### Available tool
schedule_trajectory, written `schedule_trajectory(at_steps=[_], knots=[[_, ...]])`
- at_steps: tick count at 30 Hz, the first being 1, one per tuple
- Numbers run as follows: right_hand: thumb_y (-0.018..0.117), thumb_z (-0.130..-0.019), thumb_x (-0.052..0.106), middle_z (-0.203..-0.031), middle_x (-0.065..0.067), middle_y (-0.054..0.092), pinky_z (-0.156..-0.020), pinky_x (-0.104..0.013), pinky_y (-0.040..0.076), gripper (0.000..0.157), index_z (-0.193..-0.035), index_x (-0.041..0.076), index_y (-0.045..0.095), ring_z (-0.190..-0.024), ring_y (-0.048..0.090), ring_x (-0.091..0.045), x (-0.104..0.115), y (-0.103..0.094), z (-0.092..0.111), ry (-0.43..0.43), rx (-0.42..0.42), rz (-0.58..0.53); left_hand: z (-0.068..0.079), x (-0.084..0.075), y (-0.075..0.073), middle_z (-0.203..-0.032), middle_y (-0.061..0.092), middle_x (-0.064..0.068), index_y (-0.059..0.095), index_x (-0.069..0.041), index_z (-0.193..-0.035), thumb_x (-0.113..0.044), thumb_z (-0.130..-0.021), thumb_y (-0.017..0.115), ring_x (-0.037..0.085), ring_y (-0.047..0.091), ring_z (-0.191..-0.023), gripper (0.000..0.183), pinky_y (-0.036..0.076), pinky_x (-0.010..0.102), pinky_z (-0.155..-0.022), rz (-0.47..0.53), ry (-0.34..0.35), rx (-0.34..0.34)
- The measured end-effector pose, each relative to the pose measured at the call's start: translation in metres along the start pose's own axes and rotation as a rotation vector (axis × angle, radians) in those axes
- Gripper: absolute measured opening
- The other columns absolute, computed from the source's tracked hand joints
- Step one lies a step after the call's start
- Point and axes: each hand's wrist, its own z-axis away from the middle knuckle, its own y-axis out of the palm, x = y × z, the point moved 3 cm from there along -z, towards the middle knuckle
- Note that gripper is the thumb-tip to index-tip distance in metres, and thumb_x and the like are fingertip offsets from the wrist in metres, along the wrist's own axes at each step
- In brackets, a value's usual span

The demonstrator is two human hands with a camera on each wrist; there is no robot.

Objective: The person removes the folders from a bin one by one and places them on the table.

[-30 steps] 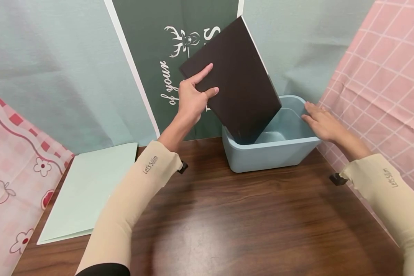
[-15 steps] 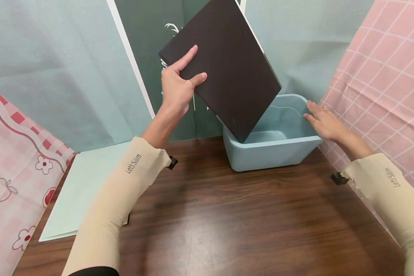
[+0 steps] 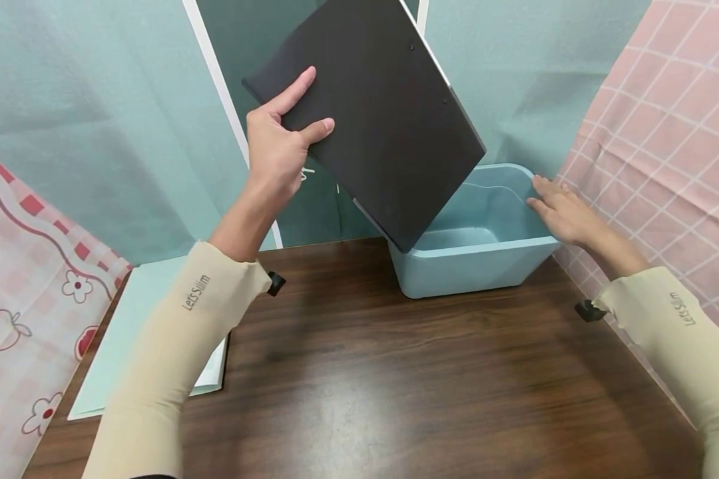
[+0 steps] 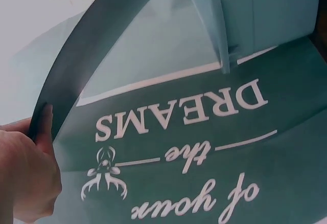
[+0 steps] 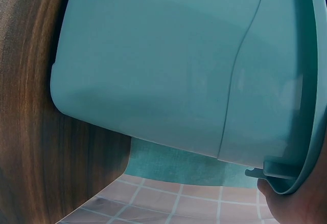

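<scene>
My left hand [image 3: 275, 146] pinches a black folder [image 3: 383, 126] by its left edge, two digits lying across the face towards me. The folder tilts, a pale strip along its upper right edge; its lowest corner overlaps the front left rim of a light blue plastic bin [image 3: 467, 266]. In the left wrist view the folder [image 4: 82, 55] appears as a bent, thin dark sheet. My right hand [image 3: 566, 213] holds the bin's right end at the rim. From the right wrist, a fingertip [image 5: 264, 187] shows just under the rim, against the outer wall.
Pale green folders [image 3: 128, 319] lie at the left of the brown wooden table [image 3: 359, 372], with white paper [image 3: 212, 369] showing, partly behind my left sleeve. A green cloth [image 3: 126, 133] hangs at the back. Pink cloths [image 3: 665, 153] flank both sides.
My left hand has moved left and up, pulling the folder up so its lower corner has come out of the bin to the rim. The right hand and bin have stayed nearly still.
</scene>
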Motion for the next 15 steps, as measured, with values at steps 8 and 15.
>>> schedule_trajectory(at_steps=[8, 15], knots=[[0.029, -0.116, 0.029, -0.167, -0.039, 0.014, -0.13, -0.06, 0.0, 0.066, -0.16, -0.017, 0.015, -0.156, 0.013, -0.055, 0.001, 0.003, 0.001, -0.004, -0.007, -0.01, 0.003, -0.01, -0.029, -0.147, 0.062, 0.007, 0.073, -0.011, -0.137, 0.029, -0.077, 0.074, 0.022, 0.064, -0.129, 0.072, 0.057, 0.034, -0.102, 0.036, -0.017, 0.008], [0.027, -0.116, 0.031, -0.167, -0.038, 0.012, -0.13, -0.06, 0.0, 0.067, -0.161, -0.016, 0.013, -0.157, 0.012, -0.055, 0.002, 0.002, -0.002, -0.012, -0.005, -0.015, 0.012, -0.02, -0.054, -0.148, 0.06, 0.009, 0.073, -0.01, -0.136, 0.03, -0.077, 0.074, 0.026, 0.063, -0.128, 0.071, 0.06, 0.032, -0.096, 0.049, -0.041, 0.003]])
